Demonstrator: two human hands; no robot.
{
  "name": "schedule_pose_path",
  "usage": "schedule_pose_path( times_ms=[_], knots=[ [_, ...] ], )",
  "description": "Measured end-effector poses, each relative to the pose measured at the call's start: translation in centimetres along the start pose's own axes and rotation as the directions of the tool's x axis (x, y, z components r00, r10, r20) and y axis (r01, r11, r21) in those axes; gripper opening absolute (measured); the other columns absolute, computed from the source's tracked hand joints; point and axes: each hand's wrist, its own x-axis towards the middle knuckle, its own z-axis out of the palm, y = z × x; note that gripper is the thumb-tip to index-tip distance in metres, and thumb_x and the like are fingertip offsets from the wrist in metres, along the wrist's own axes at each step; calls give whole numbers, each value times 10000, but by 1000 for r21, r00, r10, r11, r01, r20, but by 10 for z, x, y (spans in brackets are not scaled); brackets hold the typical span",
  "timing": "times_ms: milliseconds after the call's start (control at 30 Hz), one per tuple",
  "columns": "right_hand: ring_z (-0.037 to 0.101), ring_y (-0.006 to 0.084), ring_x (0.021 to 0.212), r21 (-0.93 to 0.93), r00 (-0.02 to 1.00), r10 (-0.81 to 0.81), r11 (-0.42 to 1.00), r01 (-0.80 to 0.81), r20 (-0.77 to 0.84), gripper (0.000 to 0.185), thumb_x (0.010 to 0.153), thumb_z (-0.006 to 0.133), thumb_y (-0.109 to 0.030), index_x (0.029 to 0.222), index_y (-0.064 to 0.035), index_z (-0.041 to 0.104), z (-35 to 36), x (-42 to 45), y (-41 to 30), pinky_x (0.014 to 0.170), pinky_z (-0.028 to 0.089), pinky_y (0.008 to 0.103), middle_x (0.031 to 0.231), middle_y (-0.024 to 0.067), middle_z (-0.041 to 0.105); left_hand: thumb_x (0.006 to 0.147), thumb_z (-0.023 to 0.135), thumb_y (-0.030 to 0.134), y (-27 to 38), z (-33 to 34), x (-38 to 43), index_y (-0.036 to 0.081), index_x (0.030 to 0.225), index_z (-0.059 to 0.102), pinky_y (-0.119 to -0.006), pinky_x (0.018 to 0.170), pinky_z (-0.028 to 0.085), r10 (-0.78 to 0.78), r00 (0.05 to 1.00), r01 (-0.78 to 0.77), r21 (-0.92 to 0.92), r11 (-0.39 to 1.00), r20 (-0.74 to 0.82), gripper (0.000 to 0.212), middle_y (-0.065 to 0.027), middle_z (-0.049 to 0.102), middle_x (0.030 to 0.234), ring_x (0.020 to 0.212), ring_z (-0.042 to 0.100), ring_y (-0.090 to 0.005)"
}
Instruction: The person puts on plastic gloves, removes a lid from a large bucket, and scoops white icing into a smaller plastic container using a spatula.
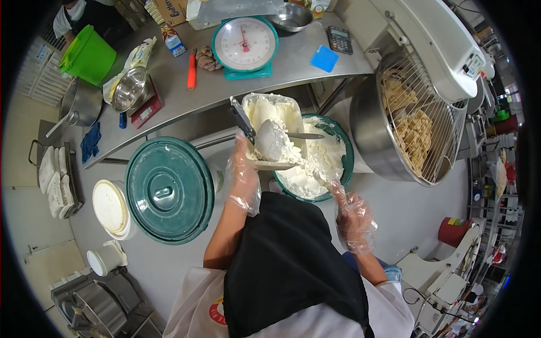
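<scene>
My left hand (244,179), in a clear plastic glove, grips the side of a rectangular tub (274,164), tilted over a green bucket (348,156). Inside the tub are pale cream-like paste (270,107), a rounded scoop (270,139) with a grey handle, and a dark spatula (243,120) leaning near my thumb. White, soft-looking material (298,186) fills much of the bucket. At the bucket's near right rim is my gloved right hand (355,219), its fingers at a lumpy strip of white paste (321,171). Whether a tool lies under that paste cannot be made out.
A green lid (169,190) covers a container at left, beside a white bucket (110,207). Ahead, a steel table (291,55) bears a dial scale (245,44). At right stands a mixer bowl (372,126) with dough under a wire guard. Another person (97,17) stands beyond.
</scene>
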Motion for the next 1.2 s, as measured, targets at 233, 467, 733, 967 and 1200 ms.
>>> schedule_pose_path(
  times_ms=[233,467,733,967,1200],
  knots=[
    [556,275,617,47,988,8,999,-16,156,591,764,595,13,1303,-223,538,-15,0,5,545,457,420,736,90,533,968,441,463,-4,-2,1,43,1385,386,-406,1035,385,-22,1000,20,-93,995,-18,594,-89,480,1328,1218,479,-234],
    [560,276,607,79,979,6,997,-23,204,536,805,598,-41,1304,-223,530,-18,-8,11,536,448,430,741,98,545,957,465,457,-5,3,0,33,1327,431,-466,1029,391,-54,998,52,-110,993,-13,564,-128,510,1304,1205,502,-304],
    [556,305,627,135,959,76,984,-117,274,358,878,584,-110,1230,-178,575,-19,-17,8,543,444,441,735,117,548,939,451,520,-10,1,2,63,1323,443,-475,1027,382,-136,990,129,-128,983,-46,597,-126,514,1302,1202,500,-303],
    [547,297,607,162,976,76,981,-110,206,346,872,591,-97,1210,-174,584,-11,-30,12,529,436,438,729,111,546,937,449,529,-2,13,-3,49,1314,445,-478,1028,373,-165,986,165,-41,986,-18,610,-137,510,1310,1211,494,-303],
    [535,244,577,36,993,23,999,-27,118,507,815,613,-60,1285,-241,553,1,-47,15,504,423,390,672,64,496,947,473,491,-4,20,-7,20,1279,479,-435,990,415,-133,991,133,-16,991,-26,576,-121,552,1249,1139,544,-264]
  ],
)
